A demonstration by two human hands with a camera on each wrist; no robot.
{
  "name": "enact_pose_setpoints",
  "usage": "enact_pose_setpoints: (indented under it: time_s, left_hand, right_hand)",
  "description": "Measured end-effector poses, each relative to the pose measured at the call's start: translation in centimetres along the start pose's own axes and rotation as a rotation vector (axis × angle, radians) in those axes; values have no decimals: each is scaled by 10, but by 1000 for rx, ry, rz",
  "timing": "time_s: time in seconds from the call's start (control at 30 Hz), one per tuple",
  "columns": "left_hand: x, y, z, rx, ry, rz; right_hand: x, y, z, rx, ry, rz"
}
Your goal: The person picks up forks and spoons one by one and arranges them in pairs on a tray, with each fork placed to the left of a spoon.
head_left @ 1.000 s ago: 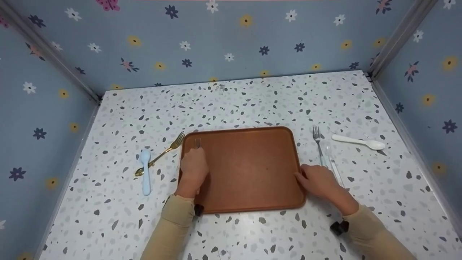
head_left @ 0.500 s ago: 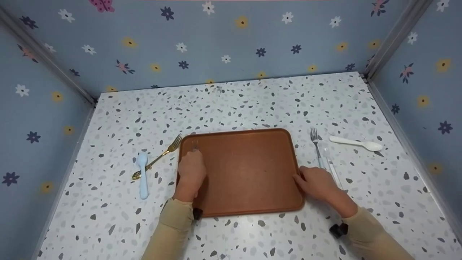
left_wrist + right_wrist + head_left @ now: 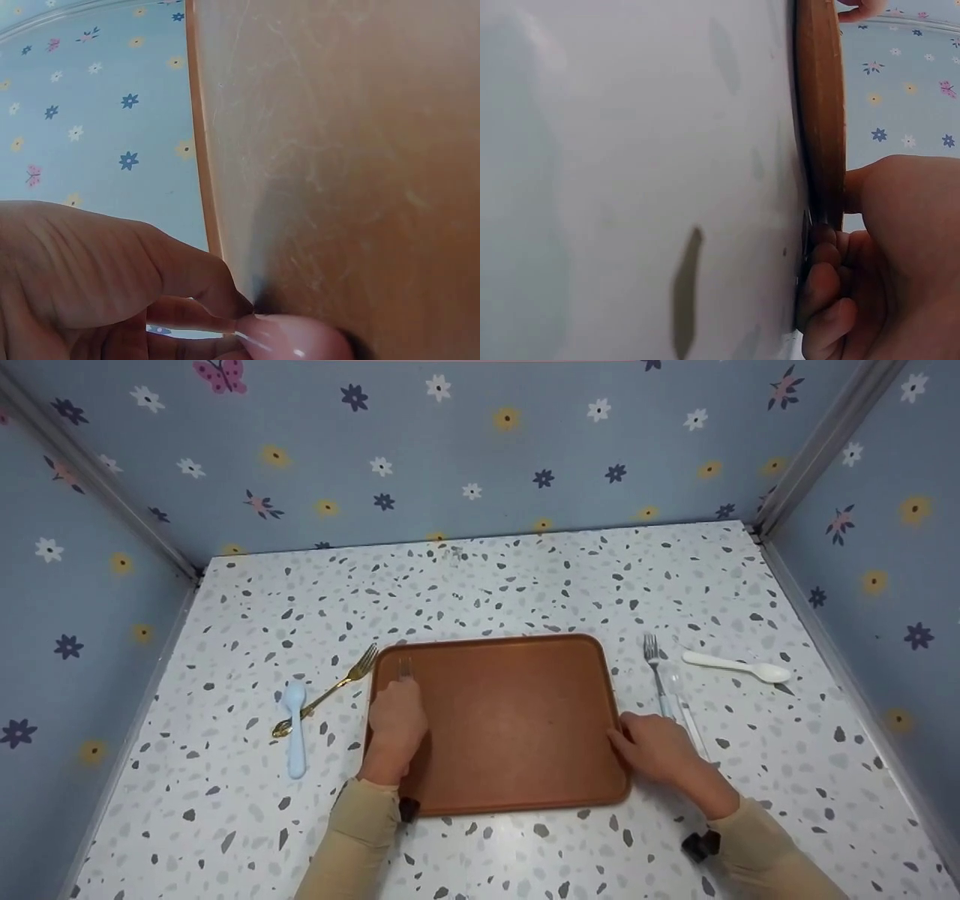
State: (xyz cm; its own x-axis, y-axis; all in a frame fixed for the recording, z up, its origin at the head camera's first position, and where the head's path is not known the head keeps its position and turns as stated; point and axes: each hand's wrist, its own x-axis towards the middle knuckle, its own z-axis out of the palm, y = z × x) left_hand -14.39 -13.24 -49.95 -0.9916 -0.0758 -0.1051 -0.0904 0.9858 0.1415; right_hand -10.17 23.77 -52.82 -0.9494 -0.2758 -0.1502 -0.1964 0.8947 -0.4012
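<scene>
Placing a fork (image 3: 406,668), apparently: the left hand (image 3: 398,724), fingers curled, gripped it over the left of the tray (image 3: 517,727); the right hand (image 3: 660,746) pinched its right edge. Release seemed called for next.

My left hand (image 3: 397,720) is down around 7 o'clock from centre on the head cam, back of the hand up, fingers curled in a grip. The left forearm (image 3: 349,840) comes up from the bottom edge aiming at 1 o'clock, sleeve stopping just short of the bare left wrist (image 3: 384,769). Right hand (image 3: 661,746) is well apart, out near 4 o'clock, right forearm (image 3: 772,847) slanting toward 10 or 11. On its wrist cam the thumb (image 3: 857,191) points to 9 o'clock, fingers (image 3: 829,300) bent below it, gripping too.
</scene>
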Motion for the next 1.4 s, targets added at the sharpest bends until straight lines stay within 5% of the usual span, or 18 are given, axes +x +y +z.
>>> enact_pose_setpoints:
  time_s: [0.53,0.97,1.4]
  left_hand:
    - [-5,-3,-2,-41,-68,1]
    - [-1,-1,-15,-68,-3,1]
    - [-8,-29,-27,-155,76,-45]
  right_hand:
    - [-5,1,6,-2,1,-4]
    - [-4,4,5,18,27,-19]
    - [-2,0,-1,3,23,-27]
